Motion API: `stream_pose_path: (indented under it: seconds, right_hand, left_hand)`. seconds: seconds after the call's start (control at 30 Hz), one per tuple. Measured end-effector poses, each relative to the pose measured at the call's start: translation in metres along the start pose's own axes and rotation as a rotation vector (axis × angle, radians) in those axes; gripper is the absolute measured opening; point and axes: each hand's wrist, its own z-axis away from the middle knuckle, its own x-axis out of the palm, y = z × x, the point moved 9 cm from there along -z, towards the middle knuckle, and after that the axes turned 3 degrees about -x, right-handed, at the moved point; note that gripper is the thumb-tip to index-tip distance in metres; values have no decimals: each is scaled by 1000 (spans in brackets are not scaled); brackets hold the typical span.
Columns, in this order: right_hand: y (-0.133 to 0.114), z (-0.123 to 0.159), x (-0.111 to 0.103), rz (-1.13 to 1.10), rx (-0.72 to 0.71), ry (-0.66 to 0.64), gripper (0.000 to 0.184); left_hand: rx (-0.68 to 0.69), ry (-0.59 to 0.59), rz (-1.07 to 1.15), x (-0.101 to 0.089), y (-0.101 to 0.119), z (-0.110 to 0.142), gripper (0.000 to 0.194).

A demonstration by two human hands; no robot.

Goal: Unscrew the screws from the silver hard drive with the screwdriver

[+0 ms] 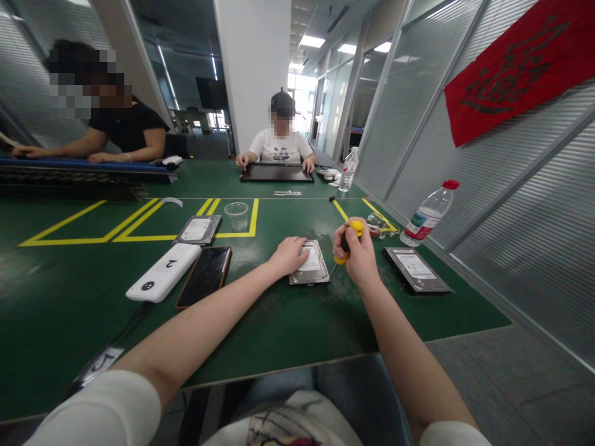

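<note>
Green table point(279, 334), left grip point(290, 255) palm-down

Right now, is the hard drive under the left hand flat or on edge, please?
Flat: the hard drive lies label up under the left hand.

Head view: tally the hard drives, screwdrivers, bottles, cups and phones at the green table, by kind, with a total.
Hard drives: 3, one under the left hand
Screwdriver: 1, in the right hand
Bottles: 2
Cup: 1
Phone: 1
Total: 8
</note>
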Motion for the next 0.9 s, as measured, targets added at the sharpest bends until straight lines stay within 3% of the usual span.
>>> stream_pose_path:
  seconds: [0.2,0.43,0.73,0.9]
  right_hand:
    - [8,0,2,-17,103,7,53]
    - [2,-1,1,20,43,-5,37]
    - [6,-1,3,-61,75,14,48]
    - [-1,-4,-7,46,-21,67,41]
  left_hand:
    - [-1,-1,0,-1,0,0,43]
    - [-8,-7,4,0,0,0,42]
    - [1,-6,-2,-2,1,1,44]
    - [-1,-1,0,-2,2,1,43]
